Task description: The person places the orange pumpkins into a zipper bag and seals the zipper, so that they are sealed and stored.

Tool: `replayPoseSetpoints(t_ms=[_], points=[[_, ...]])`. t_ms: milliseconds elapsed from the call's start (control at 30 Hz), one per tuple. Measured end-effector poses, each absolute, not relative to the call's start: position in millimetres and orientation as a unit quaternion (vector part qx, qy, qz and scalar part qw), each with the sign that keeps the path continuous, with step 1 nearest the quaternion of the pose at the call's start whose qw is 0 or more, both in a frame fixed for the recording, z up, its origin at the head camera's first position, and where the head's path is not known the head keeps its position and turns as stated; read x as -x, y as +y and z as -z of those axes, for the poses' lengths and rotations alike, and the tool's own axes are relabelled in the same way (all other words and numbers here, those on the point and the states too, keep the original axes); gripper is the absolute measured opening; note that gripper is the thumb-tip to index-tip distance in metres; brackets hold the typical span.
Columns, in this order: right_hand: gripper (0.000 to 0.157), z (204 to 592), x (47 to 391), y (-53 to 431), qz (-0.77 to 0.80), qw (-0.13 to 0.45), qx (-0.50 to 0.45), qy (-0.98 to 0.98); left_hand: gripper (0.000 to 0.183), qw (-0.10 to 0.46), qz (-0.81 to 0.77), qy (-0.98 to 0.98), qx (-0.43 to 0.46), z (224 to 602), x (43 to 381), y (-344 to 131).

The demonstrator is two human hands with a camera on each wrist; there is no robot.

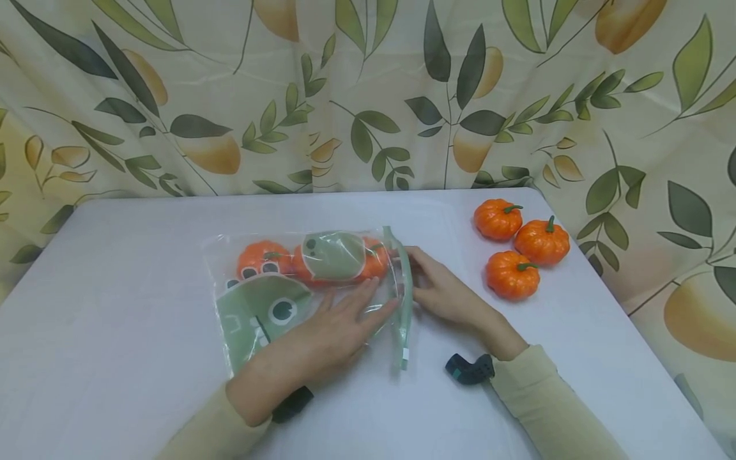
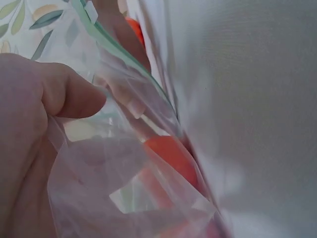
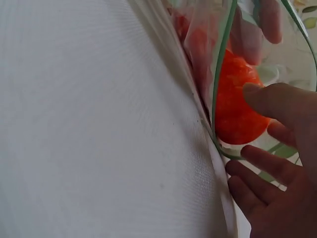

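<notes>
A clear zip bag [image 1: 264,313] with a green cartoon print lies on the table, its green zip edge on the right. Inside are small orange toy pumpkins, one at the left [image 1: 253,255] and another near the mouth [image 3: 237,109]; the print partly hides them. My left hand [image 1: 342,326] rests on the bag with fairly straight fingers, seen through the film in the right wrist view. At the bag's mouth is my right hand [image 1: 451,294], its fingers spread and extended along the zip edge. The right thumb [image 3: 277,101] is against or just in front of the pumpkin there.
Three more orange toy pumpkins [image 1: 513,275] sit grouped at the table's back right. A white cloth covers the table [image 1: 115,319]. Behind hangs a leaf-patterned curtain [image 1: 368,96]. Dark wrist devices [image 1: 470,369] show at both sleeves.
</notes>
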State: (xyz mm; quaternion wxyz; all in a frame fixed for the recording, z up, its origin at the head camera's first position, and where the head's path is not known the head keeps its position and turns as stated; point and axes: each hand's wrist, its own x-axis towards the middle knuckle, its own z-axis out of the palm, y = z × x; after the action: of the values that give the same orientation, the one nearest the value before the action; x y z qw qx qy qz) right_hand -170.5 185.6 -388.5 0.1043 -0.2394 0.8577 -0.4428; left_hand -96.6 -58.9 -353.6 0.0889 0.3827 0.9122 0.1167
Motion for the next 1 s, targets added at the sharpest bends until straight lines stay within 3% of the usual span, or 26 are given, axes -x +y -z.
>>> replayPoseSetpoints(t_ms=[200, 533, 1000], points=[[0.061, 385.5, 169.3, 185.6, 0.462, 0.113, 0.196, 0.858, 0.068, 0.093, -0.123, 0.907, -0.393, 351.1, 96.5, -58.3], [0.056, 388.5, 173.4, 187.1, 0.514, 0.119, 0.19, 0.828, 0.068, 0.074, -0.119, 0.907, -0.398, 350.1, 96.1, -57.9], [0.043, 392.3, 178.0, 195.0, 0.45, -0.001, 0.161, 0.878, 0.069, 0.111, -0.092, 0.915, -0.377, 347.8, 93.1, -54.1]])
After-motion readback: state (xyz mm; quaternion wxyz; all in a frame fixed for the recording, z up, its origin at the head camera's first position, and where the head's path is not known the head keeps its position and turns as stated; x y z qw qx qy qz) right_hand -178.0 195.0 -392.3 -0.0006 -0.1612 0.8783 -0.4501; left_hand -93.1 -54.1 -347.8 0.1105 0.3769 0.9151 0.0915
